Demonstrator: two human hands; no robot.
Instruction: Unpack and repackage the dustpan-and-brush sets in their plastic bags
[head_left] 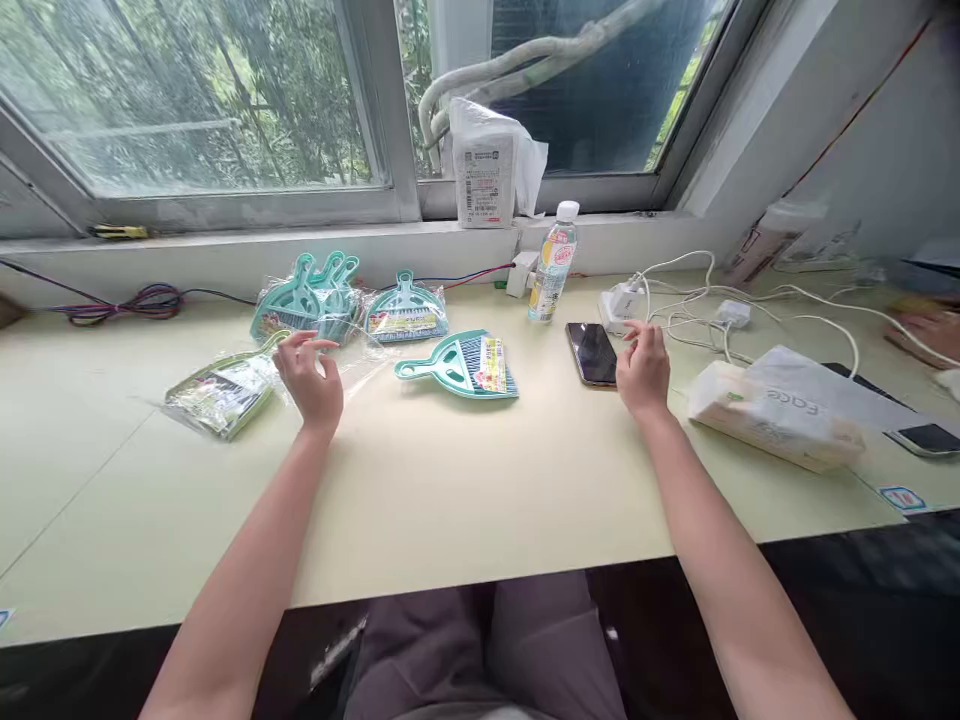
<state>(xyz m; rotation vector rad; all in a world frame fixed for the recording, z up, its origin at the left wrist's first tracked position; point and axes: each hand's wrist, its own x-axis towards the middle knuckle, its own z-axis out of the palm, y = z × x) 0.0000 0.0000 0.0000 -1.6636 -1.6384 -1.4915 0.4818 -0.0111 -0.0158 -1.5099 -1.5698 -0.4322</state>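
Note:
My left hand point(310, 382) rests on the table with its fingers loosely bent and apart, over the handle end of a light green dustpan and brush set point(225, 392) in clear plastic. No grip on it shows. An unwrapped turquoise dustpan point(442, 370) lies in the middle, its handle pointing left, with a labelled brush point(491, 365) on it. Behind are another turquoise set point(407, 312) and several bagged turquoise sets point(304, 305). My right hand point(643, 370) lies beside a black phone point(592, 352), fingers loosely bent and apart, holding nothing that I can see.
A drink bottle point(554, 262) stands behind the phone. White chargers and cables point(697, 292) spread along the right back. A tissue pack point(776, 412) and a second phone point(926, 440) lie at right. Bundled wires point(142, 303) run along the wall. Another person's hand point(926, 325) shows at far right.

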